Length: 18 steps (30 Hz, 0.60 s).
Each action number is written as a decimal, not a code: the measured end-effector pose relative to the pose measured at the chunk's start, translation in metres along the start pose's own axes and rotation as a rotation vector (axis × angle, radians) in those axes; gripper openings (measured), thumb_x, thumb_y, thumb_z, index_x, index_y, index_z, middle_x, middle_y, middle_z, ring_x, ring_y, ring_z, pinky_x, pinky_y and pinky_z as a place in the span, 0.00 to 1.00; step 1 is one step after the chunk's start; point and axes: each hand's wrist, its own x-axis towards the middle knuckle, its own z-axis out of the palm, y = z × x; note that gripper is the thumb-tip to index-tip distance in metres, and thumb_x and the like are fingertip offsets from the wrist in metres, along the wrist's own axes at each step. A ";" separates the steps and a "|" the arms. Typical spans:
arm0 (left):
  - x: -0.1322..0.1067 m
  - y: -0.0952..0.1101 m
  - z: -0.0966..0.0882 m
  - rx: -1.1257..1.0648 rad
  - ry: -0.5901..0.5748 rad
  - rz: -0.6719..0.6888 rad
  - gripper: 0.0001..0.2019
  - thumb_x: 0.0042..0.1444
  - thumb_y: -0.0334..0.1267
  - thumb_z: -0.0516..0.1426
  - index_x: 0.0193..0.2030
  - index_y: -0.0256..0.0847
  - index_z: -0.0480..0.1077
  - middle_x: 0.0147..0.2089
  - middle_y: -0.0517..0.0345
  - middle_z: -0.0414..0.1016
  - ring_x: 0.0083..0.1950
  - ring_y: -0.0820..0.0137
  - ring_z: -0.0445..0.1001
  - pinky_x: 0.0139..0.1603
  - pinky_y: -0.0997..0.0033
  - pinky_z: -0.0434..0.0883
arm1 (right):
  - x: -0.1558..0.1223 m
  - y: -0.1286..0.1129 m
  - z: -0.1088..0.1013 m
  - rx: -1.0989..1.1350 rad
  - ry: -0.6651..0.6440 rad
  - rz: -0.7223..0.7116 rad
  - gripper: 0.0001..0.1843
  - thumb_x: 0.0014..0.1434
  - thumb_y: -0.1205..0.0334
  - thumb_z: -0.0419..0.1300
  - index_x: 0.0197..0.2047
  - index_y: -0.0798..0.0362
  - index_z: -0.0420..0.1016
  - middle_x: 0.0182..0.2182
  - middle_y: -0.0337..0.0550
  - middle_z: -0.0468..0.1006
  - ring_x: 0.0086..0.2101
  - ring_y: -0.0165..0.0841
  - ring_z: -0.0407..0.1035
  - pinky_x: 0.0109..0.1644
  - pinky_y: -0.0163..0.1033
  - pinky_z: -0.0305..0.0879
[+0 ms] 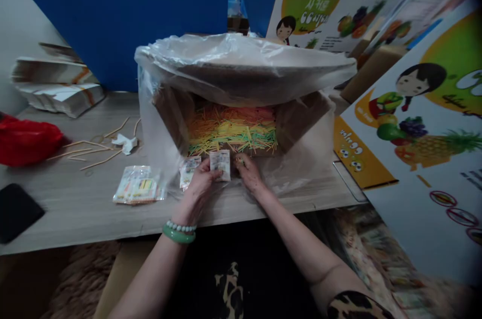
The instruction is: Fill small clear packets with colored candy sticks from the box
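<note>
Red bundle (30, 140) and dark flat object (18, 213) cut by left edge. Print on held packet (220, 163) too small to read. Right hand (249, 173): contents unclear.

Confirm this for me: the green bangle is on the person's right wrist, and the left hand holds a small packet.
Wrong wrist: the head view shows the green bangle on the left wrist. The left hand does hold a small packet.

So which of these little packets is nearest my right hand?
The packet held in your left hand, beside your right hand. Another packet shows on the left hand's other side; the stacked packets lie farther left, on the table.
</note>
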 end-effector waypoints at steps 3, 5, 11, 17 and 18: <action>0.001 -0.005 0.001 0.041 0.063 -0.066 0.12 0.31 0.33 0.67 0.28 0.36 0.75 0.27 0.58 0.77 0.27 0.72 0.73 0.31 0.71 0.71 | 0.004 0.002 0.002 0.162 0.113 -0.022 0.08 0.58 0.56 0.51 0.38 0.49 0.63 0.27 0.34 0.69 0.29 0.31 0.66 0.38 0.36 0.63; 0.000 -0.004 0.002 0.090 0.068 -0.065 0.10 0.30 0.33 0.67 0.24 0.36 0.75 0.29 0.57 0.79 0.29 0.71 0.74 0.32 0.72 0.72 | 0.005 0.004 0.004 0.205 0.128 -0.054 0.07 0.58 0.56 0.51 0.37 0.49 0.62 0.27 0.34 0.68 0.28 0.30 0.66 0.39 0.37 0.64; -0.005 0.003 0.007 0.269 -0.017 0.076 0.07 0.37 0.34 0.66 0.27 0.36 0.78 0.34 0.55 0.80 0.36 0.68 0.75 0.41 0.71 0.71 | -0.001 0.013 0.004 -0.141 -0.013 -0.056 0.08 0.54 0.59 0.52 0.37 0.50 0.66 0.34 0.41 0.72 0.37 0.35 0.67 0.45 0.40 0.64; -0.001 -0.003 0.007 0.337 -0.057 0.068 0.14 0.48 0.45 0.61 0.32 0.35 0.77 0.29 0.57 0.77 0.31 0.69 0.71 0.34 0.71 0.67 | 0.001 -0.004 -0.008 0.014 0.071 0.006 0.07 0.56 0.58 0.51 0.36 0.49 0.66 0.30 0.38 0.72 0.33 0.34 0.67 0.42 0.38 0.65; 0.000 -0.005 0.007 0.348 -0.047 0.084 0.14 0.49 0.46 0.61 0.31 0.35 0.77 0.29 0.58 0.77 0.31 0.69 0.70 0.34 0.71 0.67 | 0.002 -0.011 -0.010 0.045 0.077 -0.013 0.06 0.57 0.58 0.51 0.35 0.49 0.66 0.28 0.37 0.70 0.32 0.33 0.66 0.41 0.38 0.64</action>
